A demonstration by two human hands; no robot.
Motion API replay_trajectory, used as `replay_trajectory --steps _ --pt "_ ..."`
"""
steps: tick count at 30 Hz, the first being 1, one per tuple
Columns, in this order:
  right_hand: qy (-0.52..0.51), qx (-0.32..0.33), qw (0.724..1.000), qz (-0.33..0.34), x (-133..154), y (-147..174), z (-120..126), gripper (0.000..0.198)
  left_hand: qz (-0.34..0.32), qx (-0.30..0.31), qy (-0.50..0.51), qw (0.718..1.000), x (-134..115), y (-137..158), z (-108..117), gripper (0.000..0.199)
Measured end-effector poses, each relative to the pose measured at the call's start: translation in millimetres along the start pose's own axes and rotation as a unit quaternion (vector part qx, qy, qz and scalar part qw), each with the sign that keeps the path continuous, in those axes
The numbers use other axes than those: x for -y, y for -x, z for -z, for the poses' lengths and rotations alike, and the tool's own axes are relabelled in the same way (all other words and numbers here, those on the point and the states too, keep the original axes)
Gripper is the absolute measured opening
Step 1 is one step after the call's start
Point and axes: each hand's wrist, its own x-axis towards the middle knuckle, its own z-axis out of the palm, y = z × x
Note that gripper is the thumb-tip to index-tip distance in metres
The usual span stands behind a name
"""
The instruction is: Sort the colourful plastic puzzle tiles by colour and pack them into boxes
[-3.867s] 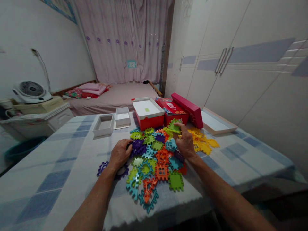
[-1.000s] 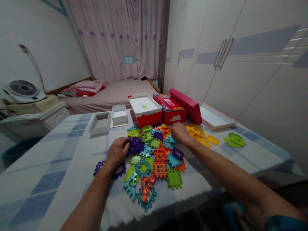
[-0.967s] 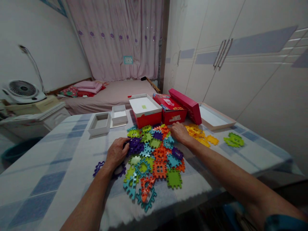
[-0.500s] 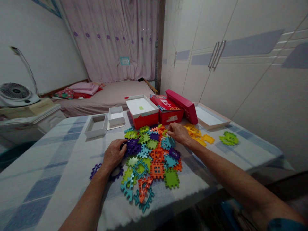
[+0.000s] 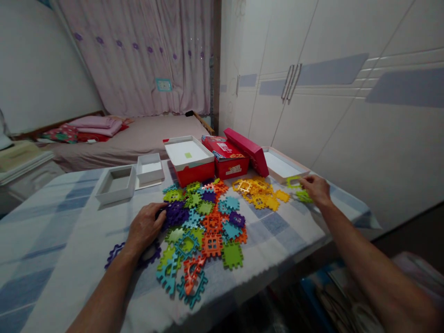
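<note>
At the right side of the table my right hand [image 5: 316,189] pinches a yellow-green open-frame building tile [image 5: 294,179]. It is above a few more green tiles [image 5: 304,197]. My left hand [image 5: 147,224] is closed, thumb and fingers against the purple building tiles [image 5: 176,213] at the left edge of a mixed heap. Orange tiles [image 5: 212,244], teal tiles [image 5: 187,243] and a green square tile [image 5: 232,255] lie in that heap. More purple frame tiles [image 5: 115,253] lie partly hidden under my left forearm. Yellow tiles [image 5: 260,189] form a pile between the heap and my right hand.
Behind the heap stand an open red-and-white box [image 5: 194,173], a red box [image 5: 231,167] and a red lid [image 5: 247,150] leaning on it. A shallow white tray [image 5: 305,170] lies to the right. Two small white boxes [image 5: 116,192] stand at the left.
My right hand has moved right, from the top of the mixed heap to the green tiles, and now holds a yellow-green tile there. My left hand stays by the purple tiles. The view has turned right.
</note>
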Motion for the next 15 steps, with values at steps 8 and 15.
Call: replay_trajectory --steps 8,15 --pt "0.106 -0.028 0.993 0.032 -29 -3 1 0.015 0.017 -0.011 0.006 1.0 -8 2 2 0.036" --pt "-0.071 0.189 0.942 0.27 84 69 -32 0.02 0.012 -0.005 0.006 1.0 -9 3 2 0.036"
